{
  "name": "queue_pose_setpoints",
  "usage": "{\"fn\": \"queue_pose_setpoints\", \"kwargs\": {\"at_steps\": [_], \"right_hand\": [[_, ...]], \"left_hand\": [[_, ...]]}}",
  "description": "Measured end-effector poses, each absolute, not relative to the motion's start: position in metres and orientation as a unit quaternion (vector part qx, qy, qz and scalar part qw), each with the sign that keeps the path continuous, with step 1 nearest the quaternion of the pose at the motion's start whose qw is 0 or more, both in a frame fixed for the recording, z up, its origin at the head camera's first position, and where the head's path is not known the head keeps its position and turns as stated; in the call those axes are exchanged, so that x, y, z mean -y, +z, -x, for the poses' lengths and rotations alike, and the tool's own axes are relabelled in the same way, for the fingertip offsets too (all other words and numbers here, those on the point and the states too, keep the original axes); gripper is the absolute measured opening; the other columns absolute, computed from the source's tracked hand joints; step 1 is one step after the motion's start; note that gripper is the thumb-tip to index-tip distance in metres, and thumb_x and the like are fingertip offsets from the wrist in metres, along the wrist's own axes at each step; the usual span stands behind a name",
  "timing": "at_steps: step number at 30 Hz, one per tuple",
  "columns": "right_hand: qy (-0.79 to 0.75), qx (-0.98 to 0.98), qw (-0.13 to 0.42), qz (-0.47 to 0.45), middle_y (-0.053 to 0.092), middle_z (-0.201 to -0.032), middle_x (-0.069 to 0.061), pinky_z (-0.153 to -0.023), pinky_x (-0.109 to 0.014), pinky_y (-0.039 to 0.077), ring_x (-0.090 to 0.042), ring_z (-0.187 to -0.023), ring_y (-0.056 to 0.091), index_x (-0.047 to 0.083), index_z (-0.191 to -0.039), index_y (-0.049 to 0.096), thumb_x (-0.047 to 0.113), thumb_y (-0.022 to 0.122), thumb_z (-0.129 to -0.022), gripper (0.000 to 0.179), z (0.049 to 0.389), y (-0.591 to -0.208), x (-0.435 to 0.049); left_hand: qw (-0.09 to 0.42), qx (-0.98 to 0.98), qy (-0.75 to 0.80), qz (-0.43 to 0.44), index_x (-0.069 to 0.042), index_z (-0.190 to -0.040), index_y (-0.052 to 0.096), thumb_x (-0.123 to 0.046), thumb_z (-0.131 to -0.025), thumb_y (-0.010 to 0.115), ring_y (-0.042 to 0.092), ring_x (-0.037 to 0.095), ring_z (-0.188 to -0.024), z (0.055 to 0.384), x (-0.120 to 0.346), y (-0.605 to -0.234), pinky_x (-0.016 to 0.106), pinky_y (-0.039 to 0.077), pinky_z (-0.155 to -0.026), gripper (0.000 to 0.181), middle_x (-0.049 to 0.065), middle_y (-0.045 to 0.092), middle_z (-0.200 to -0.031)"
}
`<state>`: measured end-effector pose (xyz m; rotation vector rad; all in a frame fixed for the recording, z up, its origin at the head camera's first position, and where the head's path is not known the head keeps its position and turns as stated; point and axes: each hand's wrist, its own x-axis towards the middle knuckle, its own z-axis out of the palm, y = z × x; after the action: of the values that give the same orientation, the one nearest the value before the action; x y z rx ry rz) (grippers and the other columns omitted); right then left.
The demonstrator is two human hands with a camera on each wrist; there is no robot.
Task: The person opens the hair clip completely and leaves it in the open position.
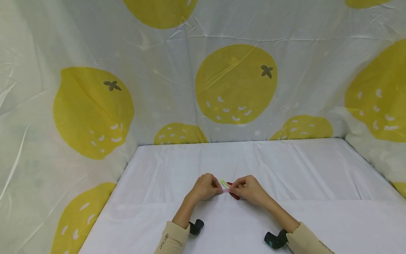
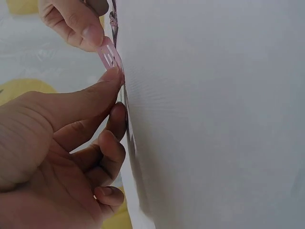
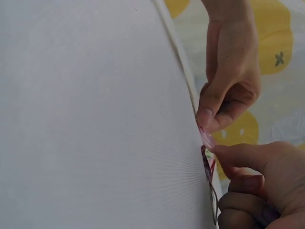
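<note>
A small pink snap hair clip point(image 1: 226, 191) is stretched between both hands, just above the white table. My left hand point(image 1: 205, 187) pinches one end between thumb and index finger. At the other end, my right hand point(image 1: 250, 189) pinches it the same way. Slots show in the middle of the pink clip point(image 2: 109, 55) in the left wrist view. Behind the fingertips lie a light green hair clip point(image 1: 224, 183) and a red hair clip point(image 1: 235, 196). Part of the red one is hidden by the right hand's fingers.
A white cloth covers the table point(image 1: 158, 225), with a fold line running across it. White curtains point(image 1: 165, 77) printed with yellow lemons hang behind and at the sides. Black wrist devices point(image 1: 275, 240) sit at the beige sleeves.
</note>
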<state>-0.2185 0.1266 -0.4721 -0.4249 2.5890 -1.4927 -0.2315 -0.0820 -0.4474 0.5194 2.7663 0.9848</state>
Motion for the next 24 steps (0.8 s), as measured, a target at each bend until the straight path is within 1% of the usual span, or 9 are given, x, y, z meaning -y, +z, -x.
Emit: {"fn": "queue_pose_setpoints", "kwargs": {"at_steps": [4, 8, 12, 16, 18, 21, 24], "right_hand": [[-0.503, -0.854, 0.056, 0.124, 0.063, -0.068, 0.001, -0.048, -0.018, 0.029, -0.003, -0.053, 0.039, 0.014, -0.08, 0.075, 0.021, 0.076, -0.082, 0.007, 0.2189, -0.4723, -0.1278], [-0.497, -0.858, 0.04, 0.125, 0.067, -0.072, 0.0, -0.05, -0.019, 0.033, -0.003, -0.058, 0.044, 0.016, -0.082, 0.076, 0.024, 0.075, -0.083, 0.008, 0.2198, -0.4713, -0.1306], [-0.504, -0.852, 0.019, 0.142, 0.072, -0.076, -0.004, -0.052, -0.018, 0.038, -0.005, -0.063, 0.052, 0.015, -0.086, 0.076, 0.024, 0.071, -0.087, 0.01, 0.2214, -0.469, -0.1325], [-0.539, -0.828, 0.012, 0.15, 0.074, -0.082, -0.011, -0.055, -0.018, 0.045, -0.008, -0.066, 0.062, 0.011, -0.088, 0.075, 0.023, 0.071, -0.087, 0.013, 0.2227, -0.4675, -0.1331], [-0.551, -0.82, 0.007, 0.153, 0.074, -0.084, -0.013, -0.055, -0.019, 0.046, -0.01, -0.066, 0.064, 0.009, -0.089, 0.075, 0.024, 0.071, -0.088, 0.015, 0.2231, -0.4668, -0.133], [-0.559, -0.813, 0.001, 0.159, 0.072, -0.084, -0.015, -0.053, -0.017, 0.043, -0.008, -0.063, 0.059, 0.008, -0.089, 0.074, 0.025, 0.07, -0.088, 0.017, 0.2238, -0.4661, -0.1328], [-0.566, -0.806, 0.001, 0.176, 0.071, -0.085, -0.018, -0.053, -0.017, 0.043, -0.009, -0.064, 0.058, 0.006, -0.092, 0.072, 0.023, 0.069, -0.089, 0.018, 0.2242, -0.466, -0.1336]], "left_hand": [[0.086, -0.922, 0.331, -0.178, -0.01, -0.073, 0.073, -0.015, -0.077, 0.08, 0.05, 0.006, -0.062, 0.2303, 0.0817, -0.4454, 0.02, 0.039, -0.057, 0.009, -0.004, 0.064, -0.067], [0.08, -0.914, 0.35, -0.189, -0.009, -0.077, 0.072, -0.014, -0.079, 0.078, 0.048, 0.006, -0.06, 0.2304, 0.0823, -0.4434, 0.02, 0.039, -0.054, 0.008, -0.002, 0.063, -0.07], [0.046, -0.902, 0.379, -0.203, -0.007, -0.08, 0.071, -0.012, -0.083, 0.074, 0.045, 0.006, -0.058, 0.2328, 0.0828, -0.4429, 0.019, 0.037, -0.052, 0.007, 0.003, 0.064, -0.074], [0.016, -0.892, 0.4, -0.209, -0.005, -0.083, 0.07, -0.013, -0.085, 0.072, 0.042, 0.005, -0.059, 0.2336, 0.0828, -0.4428, 0.018, 0.035, -0.053, 0.008, 0.004, 0.065, -0.076], [0.004, -0.888, 0.408, -0.212, -0.005, -0.084, 0.069, -0.013, -0.085, 0.072, 0.041, 0.004, -0.059, 0.2335, 0.0826, -0.4425, 0.017, 0.034, -0.053, 0.009, 0.004, 0.064, -0.076], [-0.013, -0.881, 0.419, -0.219, -0.004, -0.084, 0.068, -0.011, -0.084, 0.073, 0.039, 0.005, -0.058, 0.2334, 0.0824, -0.4413, 0.017, 0.033, -0.053, 0.009, 0.006, 0.063, -0.075], [-0.011, -0.876, 0.43, -0.219, -0.004, -0.084, 0.068, -0.01, -0.084, 0.073, 0.038, 0.006, -0.058, 0.2335, 0.082, -0.4398, 0.017, 0.031, -0.052, 0.008, 0.007, 0.061, -0.073]]}}
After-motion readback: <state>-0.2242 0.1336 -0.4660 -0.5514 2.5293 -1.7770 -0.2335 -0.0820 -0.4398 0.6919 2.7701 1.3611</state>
